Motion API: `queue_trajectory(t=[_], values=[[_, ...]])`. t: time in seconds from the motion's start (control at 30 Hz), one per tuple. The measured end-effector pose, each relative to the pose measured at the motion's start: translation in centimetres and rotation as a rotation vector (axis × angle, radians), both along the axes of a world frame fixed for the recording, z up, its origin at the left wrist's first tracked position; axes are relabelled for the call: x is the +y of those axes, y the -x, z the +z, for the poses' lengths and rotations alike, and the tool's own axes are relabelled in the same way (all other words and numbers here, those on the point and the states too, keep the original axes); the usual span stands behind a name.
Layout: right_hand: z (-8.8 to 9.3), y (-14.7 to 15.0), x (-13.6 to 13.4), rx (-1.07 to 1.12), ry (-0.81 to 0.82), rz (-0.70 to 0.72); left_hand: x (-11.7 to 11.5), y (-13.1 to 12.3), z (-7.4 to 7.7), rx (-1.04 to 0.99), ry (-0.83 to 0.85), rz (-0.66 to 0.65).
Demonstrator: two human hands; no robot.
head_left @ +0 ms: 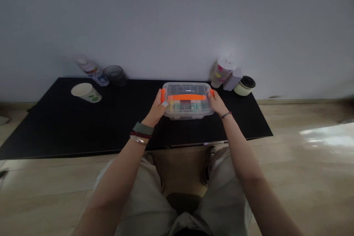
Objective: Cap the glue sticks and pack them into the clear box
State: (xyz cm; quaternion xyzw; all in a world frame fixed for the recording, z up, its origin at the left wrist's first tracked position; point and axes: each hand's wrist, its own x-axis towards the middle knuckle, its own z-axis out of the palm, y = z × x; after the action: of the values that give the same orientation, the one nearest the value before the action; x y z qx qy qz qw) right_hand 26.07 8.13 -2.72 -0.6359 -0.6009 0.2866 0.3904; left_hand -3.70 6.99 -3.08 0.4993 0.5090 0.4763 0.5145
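Observation:
A clear plastic storage box [188,109] with an orange carrying handle [187,97] and orange side latches is at the middle of the black table. Through its lid I make out several small packets in yellow and pale green. My left hand [158,108] grips the box's left side, thumb by the latch. On the opposite side my right hand [217,102] holds the box at its right latch. The fingers beneath the box are hidden. Whether the box rests on the table or is slightly raised, I cannot tell.
On the black table [121,125], a paper cup [87,93], a spray can [92,72] and a dark glass [115,75] stand at left. A lidded tumbler [221,72], a pale box [232,79] and a cream pot with black lid [244,86] stand at right. A wall is behind.

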Motion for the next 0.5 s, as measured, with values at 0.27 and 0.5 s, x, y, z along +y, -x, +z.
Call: queue_trajectory(t=[0.27, 0.5], values=[[1.9, 0.6, -1.0, -0.051, 0.079, -0.036, -0.3, -0.3, 0.7, 0.014, 0.013, -0.003], [2.3, 0.5, -1.3, -0.088, -0.008, 0.132, -0.9, -0.7, 1.5, -0.042, 0.05, 0.0]])
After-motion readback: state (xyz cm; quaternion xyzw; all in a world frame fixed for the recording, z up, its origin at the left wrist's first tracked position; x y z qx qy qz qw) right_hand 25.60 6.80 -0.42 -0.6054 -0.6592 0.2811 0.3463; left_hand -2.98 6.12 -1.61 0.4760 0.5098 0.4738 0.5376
